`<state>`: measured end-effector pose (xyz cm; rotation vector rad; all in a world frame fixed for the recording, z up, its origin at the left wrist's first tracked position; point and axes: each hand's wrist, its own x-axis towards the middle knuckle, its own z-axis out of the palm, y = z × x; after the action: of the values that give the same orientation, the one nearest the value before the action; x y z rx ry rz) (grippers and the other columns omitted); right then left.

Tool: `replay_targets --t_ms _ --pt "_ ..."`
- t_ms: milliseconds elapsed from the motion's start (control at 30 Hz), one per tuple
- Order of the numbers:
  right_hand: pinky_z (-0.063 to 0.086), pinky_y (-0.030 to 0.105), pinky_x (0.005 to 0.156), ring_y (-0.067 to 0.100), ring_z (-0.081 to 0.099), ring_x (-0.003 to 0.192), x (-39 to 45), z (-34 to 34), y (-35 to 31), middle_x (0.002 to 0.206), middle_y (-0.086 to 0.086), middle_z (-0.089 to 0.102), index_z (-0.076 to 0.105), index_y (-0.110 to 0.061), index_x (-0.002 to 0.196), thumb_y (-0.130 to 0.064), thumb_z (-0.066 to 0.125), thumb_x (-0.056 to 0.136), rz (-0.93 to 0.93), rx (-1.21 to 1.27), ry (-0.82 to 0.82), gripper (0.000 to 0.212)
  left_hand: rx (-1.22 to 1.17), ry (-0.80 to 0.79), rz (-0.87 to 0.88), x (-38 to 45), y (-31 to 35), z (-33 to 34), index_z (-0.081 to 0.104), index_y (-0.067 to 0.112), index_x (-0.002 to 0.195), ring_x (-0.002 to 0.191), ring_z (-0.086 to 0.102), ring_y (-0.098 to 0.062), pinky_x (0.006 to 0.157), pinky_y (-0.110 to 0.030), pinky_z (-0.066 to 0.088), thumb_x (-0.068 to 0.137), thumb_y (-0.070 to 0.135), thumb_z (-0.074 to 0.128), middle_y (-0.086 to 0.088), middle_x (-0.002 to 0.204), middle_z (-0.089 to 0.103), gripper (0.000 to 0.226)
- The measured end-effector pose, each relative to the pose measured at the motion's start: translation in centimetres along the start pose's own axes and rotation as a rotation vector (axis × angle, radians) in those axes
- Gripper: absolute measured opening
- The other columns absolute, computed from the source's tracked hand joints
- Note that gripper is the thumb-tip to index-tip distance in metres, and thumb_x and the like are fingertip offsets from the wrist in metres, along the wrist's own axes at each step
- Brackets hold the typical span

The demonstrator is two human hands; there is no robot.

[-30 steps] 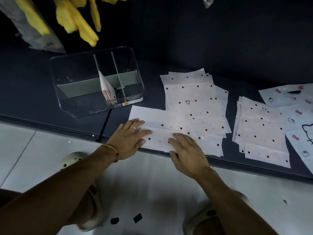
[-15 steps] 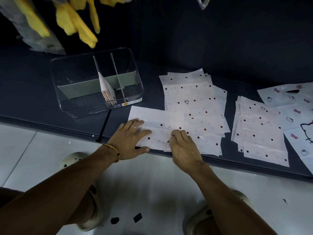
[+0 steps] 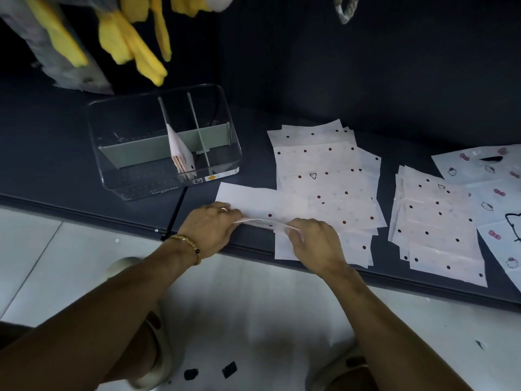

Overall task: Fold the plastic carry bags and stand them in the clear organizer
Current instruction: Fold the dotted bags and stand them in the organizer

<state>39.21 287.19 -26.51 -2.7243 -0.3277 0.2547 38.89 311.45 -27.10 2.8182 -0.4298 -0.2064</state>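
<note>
**Here: fold in hand, risks at the near edge**

Currently both hands pinch the near edge of one bag (image 3: 253, 203) and lift it off the shelf (image 3: 324, 117). The left hand (image 3: 210, 225) grips the edge at its left end, fingers curled over the film. The right hand (image 3: 315, 244) grips the same edge at its right end. The lifted strip runs taut between the two hands; the rest of the bag lies flat just beyond the knuckles.

Position of task items:
- Bag: between and beyond both hands, its right part overlapping the pile (image 3: 324, 170).
- Pile: beyond and right of the right hand, loosely fanned.
- Organizer (image 3: 166, 142): beyond and left of the left hand, well apart from it. One folded bag (image 3: 180, 150) leans against a divider inside.
- Second pile (image 3: 437, 227): far right of the right hand.

Probable faults:
1. Skewed fold. Cause: one hand carries the edge further than the other; the film is thin and slack.
2. Extra sheet lifted. Cause: the right fingers rest over the pile's near sheets, and thin film clings.
3. Pile slides off. Cause: its near sheets overhang the shelf edge under the right hand; a drag toward the body likely pulls them down.
4. Fold springs open. Cause: the crease is not pressed flat before release.
5. Leaning bag topples. Cause: a careless insertion beside it.
</note>
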Motion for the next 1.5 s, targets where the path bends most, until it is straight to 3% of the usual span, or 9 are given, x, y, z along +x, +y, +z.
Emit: replay_targets --t_ms 167,367,767,900,1000,1167,1267,1333,1500 --pt "0.043 0.026 0.065 0.020 0.058 0.072 2.2 1.0 -0.2 0.074 -0.003 0.063 0.064 -0.021 0.079 -0.038 0.062 0.089 0.312 0.273 0.007 0.020 -0.329 0.007 -0.346 -1.0 -1.8 -0.9 0.071 0.015 0.093 0.086 0.061 -0.031 0.074 -0.034 0.049 0.093 0.031 0.057 -0.006 0.083 0.063 0.021" --pt "0.040 0.030 0.063 0.025 0.052 0.069 4.0 1.9 -0.7 0.070 -0.001 0.052 0.046 -0.015 0.080 -0.037 0.050 0.096 0.335 0.062 0.076 0.028 -0.273 0.026 -0.637 -0.8 -2.5 -0.3 0.046 0.017 0.058 0.073 0.058 -0.029 0.064 -0.034 0.047 0.090 0.041 0.059 -0.006 0.066 0.054 0.042" --pt "0.037 0.031 0.066 0.032 0.058 0.087 5.8 2.7 -0.8 0.090 0.011 0.066 0.057 -0.014 0.098 -0.037 0.052 0.096 0.436 0.025 0.125 0.024 0.072 0.024 -0.676 2.0 -2.6 0.2 0.062 0.015 0.103 0.085 0.062 -0.030 0.066 -0.035 0.047 0.093 0.055 0.044 -0.011 0.093 0.065 0.045" --pt "0.038 0.030 0.066 0.031 0.060 0.088 5.8 2.9 -0.8 0.092 0.010 0.067 0.058 -0.016 0.101 -0.039 0.052 0.095 0.456 0.024 0.128 0.025 0.231 0.237 -0.329 1.1 -2.1 0.2 0.060 0.009 0.103 0.087 0.061 -0.032 0.067 -0.039 0.050 0.085 0.020 0.065 -0.012 0.096 0.064 0.022" --pt "0.040 0.030 0.065 0.029 0.060 0.087 5.7 2.8 -1.0 0.093 0.009 0.067 0.058 -0.015 0.102 -0.038 0.052 0.095 0.451 0.015 0.139 0.024 0.198 0.152 0.088 0.4 -3.0 1.1 0.059 0.005 0.126 0.120 0.054 -0.034 0.097 -0.043 0.047 0.075 -0.002 0.069 -0.017 0.133 0.055 0.052" --pt "0.043 0.036 0.070 0.031 0.055 0.097 5.0 2.3 -2.4 0.103 0.011 0.063 0.056 -0.011 0.110 -0.026 0.063 0.087 0.404 -0.095 0.268 0.028 0.086 -0.098 0.046 -0.5 -5.3 1.9 0.004 0.020 0.151 0.146 -0.001 -0.010 0.114 -0.019 -0.008 0.102 0.036 0.025 0.004 0.160 0.000 0.056" --pt "0.043 0.041 0.088 0.034 0.051 0.112 4.8 3.5 -5.7 0.120 0.015 0.058 0.061 -0.005 0.115 -0.014 0.068 0.078 0.078 -0.153 0.355 0.038 0.061 -0.095 0.051 -0.5 -5.2 1.8 0.006 0.020 0.151 0.146 -0.002 -0.009 0.114 -0.018 -0.009 0.102 0.037 0.025 0.004 0.159 0.001 0.055" --pt "0.035 0.040 0.108 0.033 0.042 0.131 4.8 5.4 -8.9 0.140 0.017 0.048 0.054 -0.002 0.129 -0.010 0.062 0.083 -0.132 -0.073 0.178 0.048 0.053 -0.023 0.069 -0.6 -5.0 1.9 0.015 0.016 0.150 0.146 0.005 -0.012 0.115 -0.020 -0.006 0.102 0.033 0.031 0.001 0.158 0.011 0.053" --pt "-0.008 0.035 0.117 0.020 -0.008 0.148 4.3 8.6 -9.6 0.161 0.007 -0.004 0.008 -0.009 0.153 -0.022 0.042 0.097 -0.162 -0.132 -0.071 0.066 0.059 -0.039 0.068 -1.0 -4.9 2.1 0.011 0.016 0.150 0.145 0.001 -0.011 0.116 -0.022 -0.007 0.103 0.030 0.030 0.000 0.158 0.010 0.053"
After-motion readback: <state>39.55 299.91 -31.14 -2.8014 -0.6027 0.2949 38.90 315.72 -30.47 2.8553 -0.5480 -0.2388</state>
